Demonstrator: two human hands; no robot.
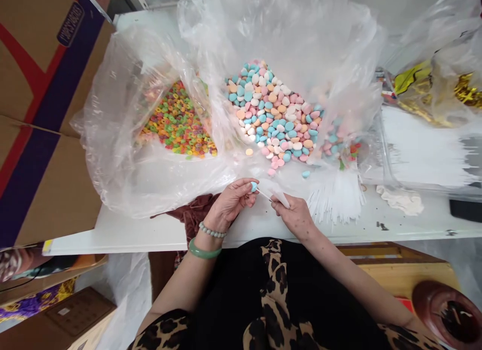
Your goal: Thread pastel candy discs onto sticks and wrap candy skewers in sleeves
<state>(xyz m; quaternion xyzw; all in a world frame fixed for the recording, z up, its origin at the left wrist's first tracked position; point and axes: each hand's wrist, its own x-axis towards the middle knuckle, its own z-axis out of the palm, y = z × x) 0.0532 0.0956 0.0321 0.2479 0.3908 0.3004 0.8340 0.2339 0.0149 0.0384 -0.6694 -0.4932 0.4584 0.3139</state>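
Between thumb and fingers my left hand (235,199) pinches a blue candy-like piece (253,187). A thin white stick (263,194) runs from that piece toward my right hand (293,214). My right hand is closed around the stick's other end and a thin white translucent wrapper (277,192). Just beyond my hands, pastel blue, pink, white and orange pieces (278,124) lie heaped in a clear plastic bag (301,33). Right of my right hand is a fanned bundle of white sticks (337,197).
Small colourful rings (181,121) fill another clear bag (109,119) on the left. A large cardboard box (48,114) stands at the table's left end. At right are a stack of white strips (425,149), gold-patterned bags (433,84) and a crumpled white cloth (401,200). A brown cloth (194,214) hangs over the front edge.
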